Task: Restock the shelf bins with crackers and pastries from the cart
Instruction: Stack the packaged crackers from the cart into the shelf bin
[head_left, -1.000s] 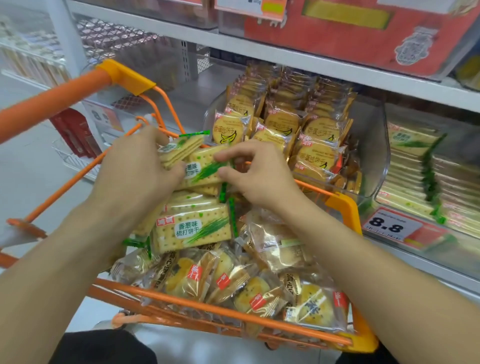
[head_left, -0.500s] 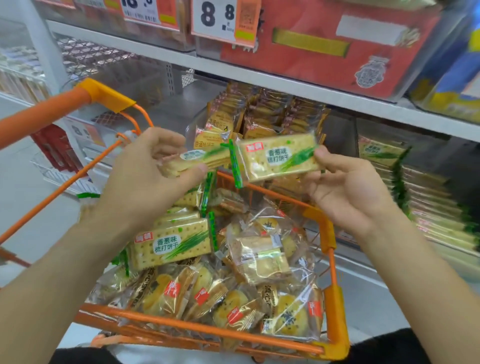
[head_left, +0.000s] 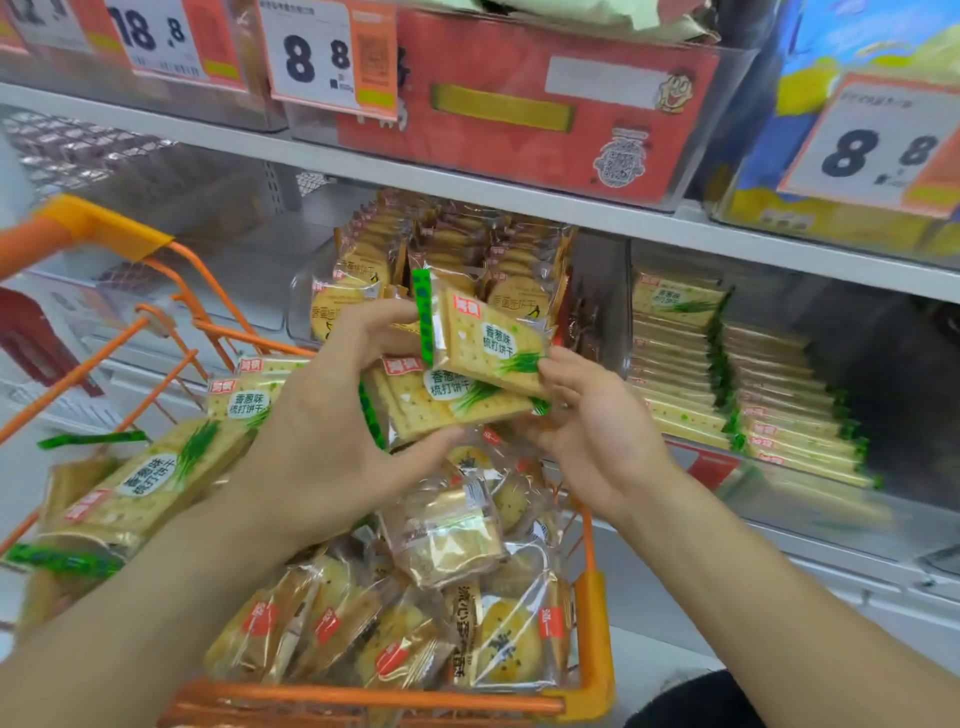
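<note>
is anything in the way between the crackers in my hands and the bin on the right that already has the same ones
Nothing visible blocks it. The cracker packs sit above the cart, and the matching bin lies open to their right.

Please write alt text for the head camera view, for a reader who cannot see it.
Two bare hands, left hand and right hand, hold green-edged scallion cracker packs above an orange wire cart full of clear-wrapped pastries. To the right, a clear shelf bin holds stacks of matching crackers.
</note>
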